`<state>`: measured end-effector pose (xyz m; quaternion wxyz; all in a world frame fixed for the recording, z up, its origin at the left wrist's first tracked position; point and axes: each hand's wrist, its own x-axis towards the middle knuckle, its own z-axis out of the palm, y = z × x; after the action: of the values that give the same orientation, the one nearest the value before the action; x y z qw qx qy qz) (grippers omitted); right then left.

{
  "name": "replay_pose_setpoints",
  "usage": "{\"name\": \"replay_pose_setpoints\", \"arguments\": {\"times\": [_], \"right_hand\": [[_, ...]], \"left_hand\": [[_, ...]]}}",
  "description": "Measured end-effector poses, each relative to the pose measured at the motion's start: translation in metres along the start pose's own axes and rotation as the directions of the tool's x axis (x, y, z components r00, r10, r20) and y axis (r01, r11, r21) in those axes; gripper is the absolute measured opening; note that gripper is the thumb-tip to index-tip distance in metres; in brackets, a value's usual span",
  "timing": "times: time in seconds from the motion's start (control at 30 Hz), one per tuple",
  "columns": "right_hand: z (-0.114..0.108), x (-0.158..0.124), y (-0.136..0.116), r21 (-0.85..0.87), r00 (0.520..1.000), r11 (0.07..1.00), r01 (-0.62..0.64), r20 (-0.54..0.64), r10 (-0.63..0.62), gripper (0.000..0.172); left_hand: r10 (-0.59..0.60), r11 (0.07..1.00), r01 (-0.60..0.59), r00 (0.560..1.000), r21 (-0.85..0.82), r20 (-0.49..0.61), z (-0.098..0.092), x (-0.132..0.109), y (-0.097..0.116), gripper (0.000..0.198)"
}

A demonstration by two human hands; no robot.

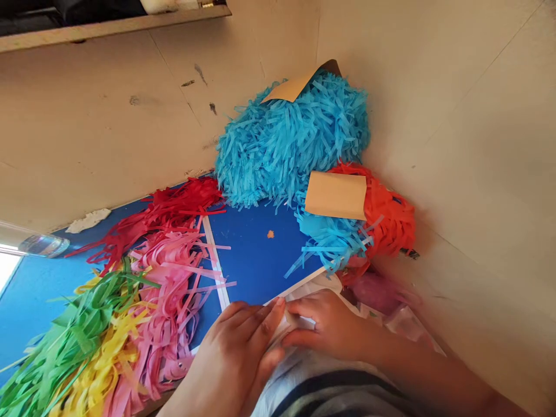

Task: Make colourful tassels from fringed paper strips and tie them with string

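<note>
My left hand [243,341] and my right hand [328,321] meet at the table's near edge, close to my body. Both have their fingers closed around a small whitish piece [280,335], thin like paper or plastic; the fingers cover most of it, so its kind is unclear. Behind my right hand lies a pale, see-through sheet [319,285]. Left of my left hand spread cut pink paper fringes [167,289]. Just beyond my right hand are a short blue fringe bundle [332,234] and a tan card [336,196] on top of it.
A big heap of blue fringes [291,139] fills the corner, with a brown card [291,88] on it. Orange [391,220], red [174,208], yellow [106,359] and green fringes [73,330] lie around the blue tabletop [256,255]. A clear cup [43,246] lies far left. A shelf [117,28] juts out above.
</note>
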<state>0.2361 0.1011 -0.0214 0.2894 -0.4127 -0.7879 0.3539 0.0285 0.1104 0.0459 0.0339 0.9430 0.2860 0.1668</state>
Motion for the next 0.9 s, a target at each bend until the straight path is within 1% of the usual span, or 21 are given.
{"name": "replay_pose_setpoints", "arguments": {"times": [0.07,0.13,0.2,0.27,0.33,0.4,0.5,0.6,0.7,0.77,0.83,0.9], "right_hand": [[0.0,-0.002,-0.001,0.037,0.998,0.999,-0.012,-0.054,0.014,0.051],[0.001,-0.002,-0.002,0.061,0.991,0.998,0.02,-0.13,-0.012,0.05],[0.002,-0.002,-0.002,0.038,0.973,0.99,0.133,-0.196,-0.123,0.043],[0.002,0.0,-0.002,-0.02,0.933,0.963,0.269,-0.244,-0.266,0.031],[0.002,0.001,-0.002,-0.059,0.898,0.937,0.344,-0.27,-0.347,0.021],[0.0,0.001,-0.001,-0.075,0.888,0.935,0.348,-0.294,-0.354,0.016],[-0.005,0.001,0.0,-0.063,0.898,0.951,0.303,-0.316,-0.307,0.016],[-0.008,0.004,0.0,0.012,0.908,0.951,0.309,-0.302,-0.292,0.014],[-0.006,0.011,0.002,0.104,0.906,0.937,0.334,-0.311,-0.289,0.008],[-0.002,0.014,0.002,0.151,0.91,0.934,0.323,-0.319,-0.263,0.006],[0.0,0.016,0.001,0.18,0.913,0.933,0.312,-0.329,-0.242,0.006],[-0.005,0.019,0.003,0.195,0.912,0.926,0.324,-0.323,-0.252,0.013]], "left_hand": [[0.013,0.993,-0.01,1.0,0.121,-0.023,0.004,-0.004,0.001,0.04],[0.028,0.974,-0.017,0.998,0.227,-0.047,0.009,-0.008,0.001,0.036],[0.036,0.966,-0.022,0.998,0.258,-0.048,0.014,-0.01,0.002,0.035],[0.038,0.968,-0.023,0.998,0.251,-0.053,0.017,-0.012,0.003,0.035],[0.027,0.971,-0.01,0.997,0.24,-0.067,0.019,-0.017,0.003,0.034],[-0.015,0.97,0.042,0.993,0.239,-0.113,0.02,-0.024,0.002,0.032],[-0.082,0.972,0.126,0.974,0.201,-0.213,0.021,-0.038,-0.002,0.03],[-0.106,0.988,0.134,0.953,0.081,-0.284,0.024,-0.048,-0.006,0.025],[-0.154,0.986,0.164,0.928,-0.001,-0.34,0.03,-0.05,-0.008,0.022],[-0.188,0.981,0.189,0.911,-0.033,-0.368,0.034,-0.05,-0.01,0.021],[-0.182,0.983,0.181,0.906,-0.04,-0.382,0.038,-0.051,-0.014,0.021],[-0.118,0.992,0.122,0.912,-0.016,-0.392,0.042,-0.054,-0.019,0.024]]}}
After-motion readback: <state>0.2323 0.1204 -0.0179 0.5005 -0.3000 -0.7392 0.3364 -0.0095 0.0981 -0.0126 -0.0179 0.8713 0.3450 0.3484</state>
